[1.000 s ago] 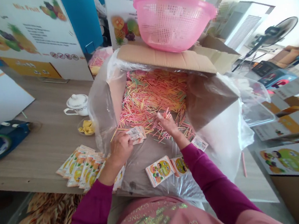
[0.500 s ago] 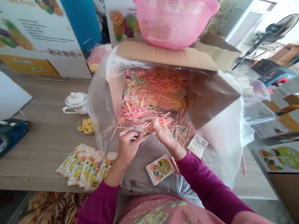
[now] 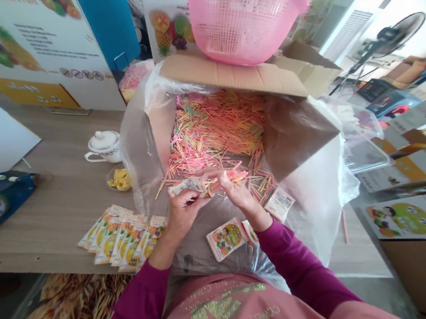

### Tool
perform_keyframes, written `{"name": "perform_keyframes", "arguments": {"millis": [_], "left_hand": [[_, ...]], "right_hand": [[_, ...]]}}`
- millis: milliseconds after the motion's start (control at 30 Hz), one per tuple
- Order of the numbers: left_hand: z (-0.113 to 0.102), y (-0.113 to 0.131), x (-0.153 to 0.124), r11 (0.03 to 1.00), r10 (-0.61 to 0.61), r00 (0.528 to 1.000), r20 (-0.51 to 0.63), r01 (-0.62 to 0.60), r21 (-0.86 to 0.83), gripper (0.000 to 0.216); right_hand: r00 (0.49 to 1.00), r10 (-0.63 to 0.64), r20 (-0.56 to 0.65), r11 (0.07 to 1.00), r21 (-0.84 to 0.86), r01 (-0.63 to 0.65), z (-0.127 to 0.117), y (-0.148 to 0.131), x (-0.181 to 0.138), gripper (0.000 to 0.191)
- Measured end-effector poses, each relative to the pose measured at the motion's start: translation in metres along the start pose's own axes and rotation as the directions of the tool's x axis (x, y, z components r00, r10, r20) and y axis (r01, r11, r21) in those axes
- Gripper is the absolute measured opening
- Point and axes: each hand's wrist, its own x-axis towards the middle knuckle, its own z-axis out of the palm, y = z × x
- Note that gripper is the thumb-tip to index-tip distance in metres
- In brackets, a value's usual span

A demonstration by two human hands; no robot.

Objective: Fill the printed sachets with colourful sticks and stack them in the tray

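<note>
Between finger and thumb, my left hand (image 3: 183, 212) is closed on a small printed packet (image 3: 186, 186), its mouth turned toward the right. My right hand (image 3: 239, 192) is closed around a bunch of thin pink and orange sticks (image 3: 236, 175), their left ends at the packet. Whether the ends are inside it is hidden by my fingers. Both hands are over the front of a plastic-lined carton (image 3: 225, 72) with a heap of pink, orange, yellow and green sticks (image 3: 217, 128). Below my right wrist lies a printed packet (image 3: 227, 239), and another packet (image 3: 279, 204) rests to its right.
Several filled-looking packets (image 3: 124, 237) lie overlapped on the table (image 3: 68, 182) at left. Behind them are a small dish with yellow pieces (image 3: 119, 179), a lidded cup (image 3: 103, 146) and a tape dispenser (image 3: 4, 198). A pink basket (image 3: 246, 21) stands behind the carton.
The packet in my left hand shows more plainly, sticking out left of my fingers. My right hand keeps the bunch of sticks close to it. The view has shifted slightly.
</note>
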Motion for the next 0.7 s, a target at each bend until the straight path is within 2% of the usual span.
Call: {"name": "perform_keyframes", "arguments": {"millis": [100, 233, 333, 400, 533, 700], "left_hand": [[-0.002, 0.003, -0.001, 0.996, 0.065, 0.998, 0.022, -0.067, 0.056, 0.017], [-0.003, -0.002, -0.003, 0.995, 0.058, 0.998, -0.001, -0.058, 0.085, 0.019], [-0.001, -0.004, -0.003, 0.997, 0.024, 1.000, -0.001, -0.024, 0.076, 0.018], [0.002, -0.003, -0.003, 0.998, 0.015, 1.000, 0.011, -0.016, 0.065, 0.017], [0.005, 0.000, -0.004, 0.998, 0.024, 0.999, 0.024, -0.026, 0.054, 0.017], [0.006, -0.002, -0.007, 0.999, -0.001, 1.000, 0.001, 0.001, 0.033, 0.022]], "right_hand": [[0.999, 0.039, -0.025, 0.997, 0.067, -0.038, 0.003, 0.007, -0.002, 0.067], [0.969, 0.074, -0.234, 0.970, 0.241, -0.016, 0.000, 0.011, 0.003, 0.069], [0.945, 0.060, -0.321, 0.964, 0.263, 0.028, -0.002, 0.009, 0.006, 0.068], [0.948, 0.066, -0.311, 0.975, 0.222, 0.005, -0.001, 0.010, 0.005, 0.070], [0.974, 0.099, -0.206, 0.987, 0.148, -0.069, 0.006, 0.015, -0.002, 0.076], [0.996, -0.013, -0.090, 0.999, -0.030, 0.010, 0.012, 0.019, -0.007, 0.069]]}}
